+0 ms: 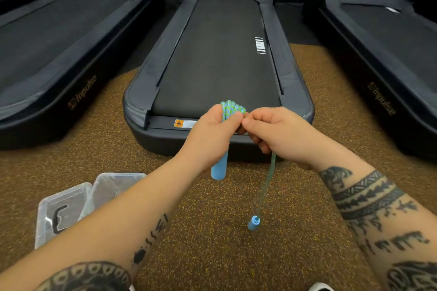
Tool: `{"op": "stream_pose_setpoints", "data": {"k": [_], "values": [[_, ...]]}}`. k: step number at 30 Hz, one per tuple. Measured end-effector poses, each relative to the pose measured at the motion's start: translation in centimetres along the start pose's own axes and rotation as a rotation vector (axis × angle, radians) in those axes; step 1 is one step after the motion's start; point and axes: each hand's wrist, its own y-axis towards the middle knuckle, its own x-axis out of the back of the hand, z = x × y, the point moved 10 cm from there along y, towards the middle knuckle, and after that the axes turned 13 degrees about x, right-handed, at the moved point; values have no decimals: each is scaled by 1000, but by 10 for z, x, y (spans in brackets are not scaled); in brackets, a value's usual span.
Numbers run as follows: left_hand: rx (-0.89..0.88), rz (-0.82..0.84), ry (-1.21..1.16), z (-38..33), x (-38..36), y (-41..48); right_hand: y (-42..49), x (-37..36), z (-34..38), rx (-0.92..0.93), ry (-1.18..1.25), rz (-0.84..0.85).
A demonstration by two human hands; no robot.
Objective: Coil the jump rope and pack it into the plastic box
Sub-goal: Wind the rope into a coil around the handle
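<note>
Basically mid-coil: left hand [214, 136] clenched around the looped jump rope [233, 108] and one blue handle [218, 169], right hand [272, 132] pinching the tail, second handle [253, 222] dangling; next, wrap remaining slack, then plastic box [71, 205] on the floor at left.

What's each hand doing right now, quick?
Left hand: closed around the coiled rope and one blue handle.
Right hand: closed, pinching the loose rope strand; the other handle dangles below.

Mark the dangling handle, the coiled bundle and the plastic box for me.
dangling handle [253, 222], head view, on its blue barrel.
coiled bundle [230, 107], head view, on the loops above the left hand.
plastic box [118, 186], head view, on its clear wall.
</note>
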Motion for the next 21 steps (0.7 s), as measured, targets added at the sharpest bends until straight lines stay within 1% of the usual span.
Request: {"op": "stream_pose_setpoints", "data": {"k": [4,7,9,10,12,13,17,19,21], "values": [[22,40,42,-1,-6,-3,2,5,3,79,-131,0],[32,129,32,0,-11,-4,2,8,-1,50,-93,-22],[-15,170,137,2,-16,-4,2,7,-5,23,-47,-29],[-60,140,222,2,-16,-4,2,5,-5,20,-43,-21],[-149,12,407,-1,-9,-3,2,3,-3,40,-66,2],[-178,-26,447,-4,-7,-4,2,3,-1,55,-92,3],[-220,-64,413,-13,-2,-1,3,17,9,104,-197,-69],[-209,1,381,-13,-5,-1,3,25,10,112,-201,-121],[-153,118,275,-9,-9,-2,3,32,9,114,-201,-179]]}}
